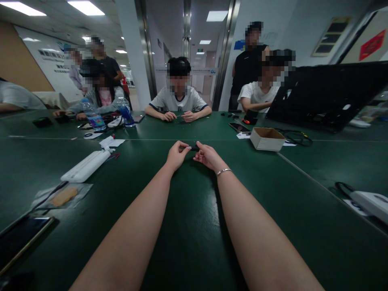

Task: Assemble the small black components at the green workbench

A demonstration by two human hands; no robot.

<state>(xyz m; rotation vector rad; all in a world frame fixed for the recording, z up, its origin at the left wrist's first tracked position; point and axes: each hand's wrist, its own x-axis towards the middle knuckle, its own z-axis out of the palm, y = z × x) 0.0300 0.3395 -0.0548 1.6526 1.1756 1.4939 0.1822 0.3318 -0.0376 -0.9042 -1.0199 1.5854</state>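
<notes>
Both my arms reach forward over the green table. Between my hands is a small dark object with a shiny, metal-looking tip at its left end; its kind is too small to make out. My left hand pinches the shiny end between thumb and fingers. On the other side, my right hand grips the dark body with thumb and index finger, its other fingers curled below. A silver bracelet circles my right wrist. My fingers hide part of the object.
Left lie a white power strip, a plastic packet and a phone; two bottles stand beyond. To the right are an open white box, black cables and a large black screen. People sit across the table.
</notes>
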